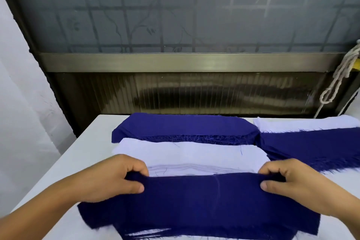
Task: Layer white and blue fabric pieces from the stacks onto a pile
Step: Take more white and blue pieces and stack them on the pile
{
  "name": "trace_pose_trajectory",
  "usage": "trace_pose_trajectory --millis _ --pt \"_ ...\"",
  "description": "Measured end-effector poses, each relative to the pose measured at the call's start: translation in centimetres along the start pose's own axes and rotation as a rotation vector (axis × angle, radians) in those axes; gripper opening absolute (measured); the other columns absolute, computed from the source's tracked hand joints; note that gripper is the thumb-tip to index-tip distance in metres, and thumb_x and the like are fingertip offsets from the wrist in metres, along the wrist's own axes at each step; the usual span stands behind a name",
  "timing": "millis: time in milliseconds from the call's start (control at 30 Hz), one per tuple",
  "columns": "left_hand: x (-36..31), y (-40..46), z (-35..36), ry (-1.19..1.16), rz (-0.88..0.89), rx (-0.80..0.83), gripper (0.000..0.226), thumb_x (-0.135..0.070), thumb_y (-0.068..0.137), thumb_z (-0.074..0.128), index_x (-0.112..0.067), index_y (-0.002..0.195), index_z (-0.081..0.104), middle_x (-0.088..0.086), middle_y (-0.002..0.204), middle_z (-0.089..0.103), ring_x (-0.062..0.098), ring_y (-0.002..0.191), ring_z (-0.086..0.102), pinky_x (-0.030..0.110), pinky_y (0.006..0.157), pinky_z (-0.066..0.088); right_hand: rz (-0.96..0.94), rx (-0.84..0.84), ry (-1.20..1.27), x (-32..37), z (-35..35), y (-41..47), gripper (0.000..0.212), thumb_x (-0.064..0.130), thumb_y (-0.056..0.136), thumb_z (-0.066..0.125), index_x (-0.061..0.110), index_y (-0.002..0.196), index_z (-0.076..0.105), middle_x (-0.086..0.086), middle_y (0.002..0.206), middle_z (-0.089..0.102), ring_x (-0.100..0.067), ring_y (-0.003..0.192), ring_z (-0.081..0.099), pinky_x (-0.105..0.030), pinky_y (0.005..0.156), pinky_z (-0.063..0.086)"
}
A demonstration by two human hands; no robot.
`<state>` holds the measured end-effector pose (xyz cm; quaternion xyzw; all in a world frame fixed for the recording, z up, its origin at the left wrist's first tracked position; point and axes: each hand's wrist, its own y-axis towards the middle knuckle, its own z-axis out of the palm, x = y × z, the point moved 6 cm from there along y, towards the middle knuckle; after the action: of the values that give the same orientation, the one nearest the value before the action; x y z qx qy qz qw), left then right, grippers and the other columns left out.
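A dark blue fabric piece is spread across the near part of the table, over a pile whose white edges peek out below. My left hand pinches its far left corner and my right hand pinches its far right corner, lifting that far edge slightly. Just behind it lies a stack of white pieces. Farther back sits a stack of blue pieces.
More blue fabric with frayed edges and a white stack lie at the right on the white table. A frosted window and dark panel rise behind the table. A knotted rope hangs at the right.
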<state>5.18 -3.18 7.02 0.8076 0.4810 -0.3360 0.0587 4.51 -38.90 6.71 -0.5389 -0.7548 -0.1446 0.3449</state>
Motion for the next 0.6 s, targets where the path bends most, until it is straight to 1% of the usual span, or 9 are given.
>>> trace_pose_trajectory --millis 100,200,267,333,400,467,500,533,600 --pt "0.0 0.1 1.3 0.038 -0.017 0.058 0.023 -0.024 0.09 0.064 -0.047 0.089 0.066 -0.027 0.096 0.067 -0.003 0.089 0.062 0.013 0.077 0.046 0.051 -0.04 -0.119 -0.9 0.7 0.4 0.017 0.028 0.092 0.065 0.04 0.08 0.066 0.014 0.085 0.069 -0.007 0.078 0.063 -0.019 0.069 0.049" --pt "0.5 -0.1 -0.5 0.178 -0.051 -0.312 0.02 -0.025 0.09 0.067 -0.044 0.086 0.063 -0.032 0.094 0.062 -0.007 0.09 0.058 0.014 0.078 0.046 -0.025 -0.337 -0.163 -0.5 -0.2 0.0 0.021 0.02 0.091 0.066 0.039 0.082 0.064 0.021 0.086 0.067 -0.002 0.081 0.062 -0.019 0.071 0.048" --pt "-0.1 -1.3 -1.3 0.322 0.031 -0.634 0.016 -0.026 0.089 0.066 -0.041 0.087 0.062 -0.029 0.089 0.062 -0.004 0.088 0.057 0.015 0.073 0.047 -0.156 -0.582 -0.262 -0.1 -0.9 -1.2 0.026 0.01 0.085 0.07 0.035 0.086 0.064 0.022 0.086 0.066 0.0 0.083 0.06 -0.016 0.072 0.046" --pt "-1.1 -2.6 -0.5 0.49 0.173 -0.809 0.009 -0.027 0.089 0.06 -0.035 0.087 0.062 -0.024 0.085 0.061 0.0 0.081 0.055 0.017 0.069 0.045 -0.292 -0.72 -0.413 0.0 -0.6 -2.4 0.025 0.003 0.08 0.072 0.025 0.089 0.065 0.02 0.089 0.063 -0.004 0.085 0.058 -0.012 0.076 0.043" --pt "-1.0 -3.1 2.2 0.569 0.297 -0.795 0.015 -0.03 0.089 0.052 -0.027 0.087 0.066 -0.016 0.088 0.063 0.003 0.082 0.053 0.017 0.072 0.041 -0.437 -0.736 -0.558 -0.1 0.9 -3.5 0.01 0.015 0.091 0.058 0.019 0.09 0.067 0.011 0.094 0.064 -0.007 0.087 0.055 -0.013 0.084 0.038" --pt "0.0 -2.9 5.3 0.647 0.38 -0.733 0.019 -0.024 0.083 0.052 -0.022 0.085 0.071 -0.009 0.087 0.066 0.008 0.084 0.052 0.019 0.076 0.041 -0.477 -0.653 -0.657 -1.3 3.0 -3.5 0.036 0.025 0.099 0.039 0.014 0.085 0.071 0.003 0.09 0.069 -0.012 0.088 0.053 -0.017 0.089 0.036" --pt "0.6 -2.8 6.5 0.67 0.407 -0.707 0.019 -0.02 0.077 0.054 -0.021 0.085 0.072 -0.007 0.086 0.067 0.008 0.085 0.051 0.02 0.077 0.041 -0.469 -0.626 -0.684 -1.5 3.5 -3.7 0.031 0.024 0.098 0.042 0.016 0.086 0.069 0.002 0.088 0.07 -0.012 0.088 0.052 -0.018 0.09 0.035" --pt "1.1 -2.7 7.5 0.67 0.419 -0.695 0.021 -0.016 0.071 0.058 -0.021 0.086 0.071 -0.007 0.086 0.067 0.008 0.085 0.05 0.02 0.076 0.041 -0.493 -0.617 -0.711 -2.1 4.0 -3.7 0.012 0.018 0.09 0.054 0.019 0.087 0.066 0.002 0.086 0.071 -0.012 0.088 0.052 -0.016 0.091 0.034" --pt "2.2 -2.4 8.1 0.605 0.371 -0.68 0.039 -0.008 0.052 0.075 -0.022 0.089 0.069 -0.007 0.089 0.067 0.007 0.089 0.049 0.021 0.078 0.041 -0.396 -0.525 -0.701 -3.4 4.4 -3.3 0.042 0.001 0.047 0.082 0.018 0.082 0.069 0.003 0.086 0.071 -0.01 0.09 0.051 -0.012 0.093 0.031"
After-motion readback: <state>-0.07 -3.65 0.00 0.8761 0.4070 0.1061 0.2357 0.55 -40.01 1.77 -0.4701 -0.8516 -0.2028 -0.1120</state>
